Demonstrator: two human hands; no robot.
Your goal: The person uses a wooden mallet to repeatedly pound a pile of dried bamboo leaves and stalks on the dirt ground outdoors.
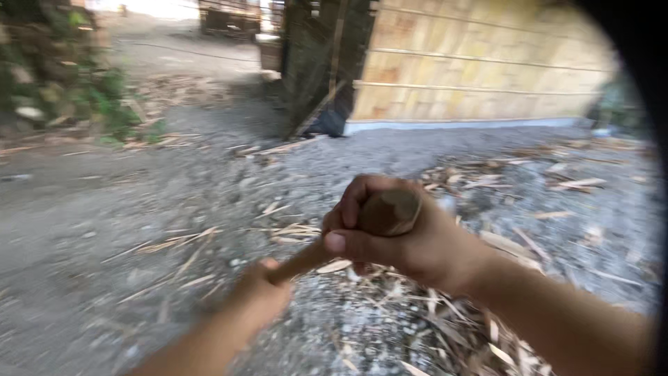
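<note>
My right hand point(400, 233) is closed around the thick end of a brown wooden handle point(390, 211), whose round butt shows above my fingers. The handle point(299, 261) slopes down and left into my left hand point(261, 296), which is wrapped around its thinner part. What lies beyond my left hand is hidden, so the tool's head cannot be seen. Both hands are held above grey gravel ground point(139, 209). The picture is blurred by motion.
Bamboo strips and shavings point(445, 327) litter the gravel under and to the right of my hands. A woven bamboo wall point(480, 63) stands at the back right on a pale base. Green plants point(76, 90) grow at the back left.
</note>
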